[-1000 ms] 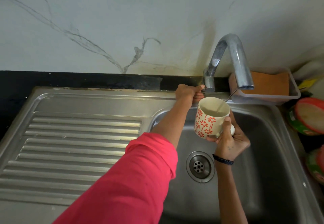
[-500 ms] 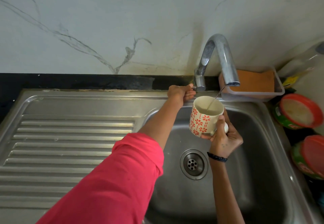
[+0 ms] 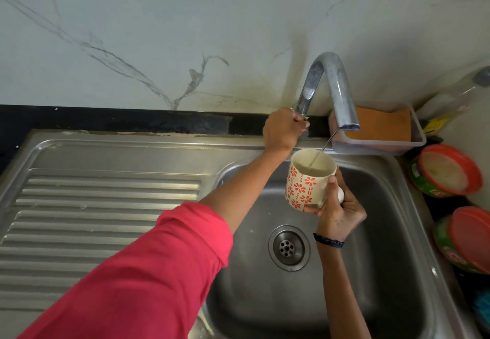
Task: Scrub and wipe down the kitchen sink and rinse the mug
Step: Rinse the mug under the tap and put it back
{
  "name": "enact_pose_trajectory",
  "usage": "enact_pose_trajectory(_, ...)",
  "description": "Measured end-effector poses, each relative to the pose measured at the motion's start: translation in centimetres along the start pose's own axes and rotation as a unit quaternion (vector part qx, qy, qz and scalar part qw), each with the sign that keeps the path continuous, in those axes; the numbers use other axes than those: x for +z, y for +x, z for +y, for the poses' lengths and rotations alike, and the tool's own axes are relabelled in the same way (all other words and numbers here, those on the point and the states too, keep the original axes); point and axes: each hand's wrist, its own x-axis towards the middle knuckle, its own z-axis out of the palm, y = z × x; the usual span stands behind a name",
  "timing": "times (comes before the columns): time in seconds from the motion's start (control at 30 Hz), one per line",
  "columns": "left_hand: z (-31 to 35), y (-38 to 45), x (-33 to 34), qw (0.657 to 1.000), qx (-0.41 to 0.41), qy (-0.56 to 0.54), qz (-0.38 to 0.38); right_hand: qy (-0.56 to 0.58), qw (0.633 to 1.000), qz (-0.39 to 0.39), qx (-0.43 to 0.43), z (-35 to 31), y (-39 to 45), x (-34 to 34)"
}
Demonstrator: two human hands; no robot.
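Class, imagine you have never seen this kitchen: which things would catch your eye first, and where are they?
First the red-flowered mug, gripped by the right hand over the sink, with a thin stream of water running into it from the tap. Next the red sleeve crossing the ribbed drainboard, its left hand gripping the tap's base. At the right edge sit two red-lidded tubs.
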Motion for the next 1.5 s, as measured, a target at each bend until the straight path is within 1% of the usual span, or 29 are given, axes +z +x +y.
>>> enact_pose_trajectory(0.07, 0.7, 0.1, 0.0, 0.993, 0.042, 0.109, -0.005, -0.009, 1.000, -0.003, -0.011, -0.2, -0.1, -0.3)
enact_pose_trajectory(0.13, 0.7, 0.0, -0.6, 0.983, 0.073, 0.164, -0.032, -0.022, 1.000, -0.007, -0.013, -0.7, -0.3, -0.8)
enact_pose_trajectory(0.2, 0.3, -1.0, -1.7, 0.973, 0.086, 0.198, -0.079, -0.036, 0.999, -0.020, -0.024, -1.1, -0.7, -1.3)
enact_pose_trajectory(0.27, -0.6, -3.2, -2.9, 0.976, 0.076, 0.170, -0.112, -0.059, 0.997, -0.045, -0.031, -1.4, -1.3, -1.9)
enact_pose_trajectory(0.3, -1.4, -4.7, -3.6, 0.982, 0.066, 0.141, -0.111, -0.078, 0.995, -0.058, -0.034, -1.7, -1.8, -2.2)
enact_pose_trajectory(0.43, -6.3, -12.0, -8.2, 0.996, -0.001, 0.055, -0.068, -0.164, 0.975, -0.144, -0.050, -3.2, -4.3, -3.3)
enact_pose_trajectory(0.5, -9.2, -15.8, -11.8, 0.998, -0.031, 0.014, -0.044, -0.172, 0.965, -0.191, -0.045, -4.0, -6.3, -3.0)
enact_pose_trajectory(0.6, -13.7, -21.3, -18.2, 0.999, -0.041, 0.018, 0.027, -0.176, 0.944, -0.278, -0.035, -5.1, -10.1, -1.5)
enact_pose_trajectory(0.63, -15.4, -23.1, -20.3, 0.998, -0.042, 0.028, 0.046, -0.194, 0.928, -0.315, -0.046, -5.4, -11.4, -0.7)
enact_pose_trajectory(0.7, -18.5, -26.7, -24.7, 0.995, -0.042, 0.064, 0.062, -0.227, 0.889, -0.392, -0.063, -6.0, -14.3, 1.5)
enact_pose_trajectory(0.77, -21.6, -29.6, -28.5, 0.987, -0.045, 0.135, 0.070, -0.241, 0.848, -0.468, -0.063, -7.0, -17.4, 4.4)
enact_pose_trajectory(0.8, -23.0, -30.7, -30.4, 0.980, -0.048, 0.173, 0.081, -0.257, 0.818, -0.508, -0.079, -7.7, -19.1, 6.0)
enact_pose_trajectory(0.87, -25.6, -32.5, -34.0, 0.965, -0.079, 0.223, 0.117, -0.298, 0.745, -0.581, -0.136, -8.5, -22.3, 9.2)
enact_pose_trajectory(0.93, -27.5, -33.6, -37.2, 0.955, -0.133, 0.221, 0.145, -0.317, 0.688, -0.634, -0.158, -9.2, -25.4, 12.3)
enact_pose_trajectory(0.97, -28.3, -34.0, -38.6, 0.953, -0.156, 0.210, 0.151, -0.328, 0.663, -0.651, -0.171, -9.4, -26.9, 13.8)
enact_pose_trajectory(1.03, -30.0, -34.1, -40.5, 0.954, -0.174, 0.200, 0.143, -0.359, 0.608, -0.675, -0.216, -9.5, -29.5, 16.6)
enact_pose_trajectory(1.13, -31.3, -33.2, -40.9, 0.944, -0.155, 0.278, 0.090, -0.409, 0.527, -0.689, -0.282, -9.9, -31.8, 19.5)
enact_pose_trajectory(1.23, -31.1, -32.0, -38.9, 0.942, -0.080, 0.322, 0.044, -0.466, 0.470, -0.684, -0.306, -10.2, -32.2, 20.6)
enact_pose_trajectory(1.3, -30.2, -31.1, -36.3, 0.937, 0.008, 0.349, 0.008, -0.515, 0.435, -0.672, -0.307, -10.5, -31.8, 20.5)
enact_pose_trajectory(1.33, -29.7, -30.6, -34.7, 0.937, 0.050, 0.344, -0.017, -0.540, 0.423, -0.660, -0.307, -10.7, -31.5, 20.2)
enact_pose_trajectory(1.37, -29.4, -30.2, -33.0, 0.937, 0.079, 0.336, -0.047, -0.560, 0.418, -0.648, -0.305, -10.9, -31.1, 19.8)
enact_pose_trajectory(1.4, -28.9, -29.9, -31.4, 0.935, 0.097, 0.331, -0.081, -0.573, 0.424, -0.635, -0.297, -11.2, -30.6, 19.3)
enact_pose_trajectory(1.43, -28.8, -29.5, -30.0, 0.932, 0.119, 0.325, -0.110, -0.582, 0.443, -0.620, -0.283, -11.5, -30.1, 18.7)
enact_pose_trajectory(1.5, -28.4, -29.1, -28.9, 0.935, 0.143, 0.301, -0.121, -0.581, 0.501, -0.593, -0.246, -11.9, -28.9, 17.4)
